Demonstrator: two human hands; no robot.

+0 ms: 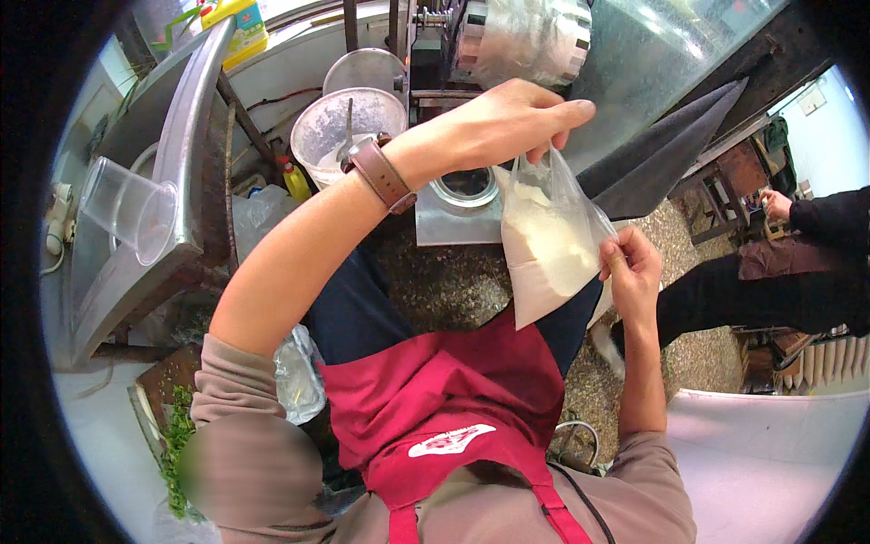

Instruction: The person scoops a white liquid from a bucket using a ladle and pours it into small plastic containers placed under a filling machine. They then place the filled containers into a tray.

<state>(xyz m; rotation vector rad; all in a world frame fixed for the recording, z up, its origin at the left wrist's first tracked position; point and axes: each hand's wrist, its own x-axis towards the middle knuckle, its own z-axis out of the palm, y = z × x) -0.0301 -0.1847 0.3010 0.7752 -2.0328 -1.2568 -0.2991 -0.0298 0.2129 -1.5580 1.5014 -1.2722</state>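
A clear plastic bag (550, 251) part-filled with pale, cream-coloured powder hangs in front of me, above my lap. My left hand (523, 122) holds it by the gathered top, thumb pointing right. On that wrist is a watch with a brown strap (382, 175). Lower down, my right hand (631, 268) pinches the bag's right side edge between thumb and fingers. Behind my left forearm stands a whitish bucket (346, 115) with a metal utensil (349, 126) in it. Beneath my left hand, a round metal-rimmed opening (465, 187) is partly covered by the bag.
A metal drum machine (523, 41) stands ahead, beside a slanted clear panel (652, 61). A dark grey cloth (666, 149) hangs on the right. Another person (809, 251) stands farther right. To the left, a clear plastic cup (129, 207) lies on a metal edge. Leafy greens (178, 449) are lower left.
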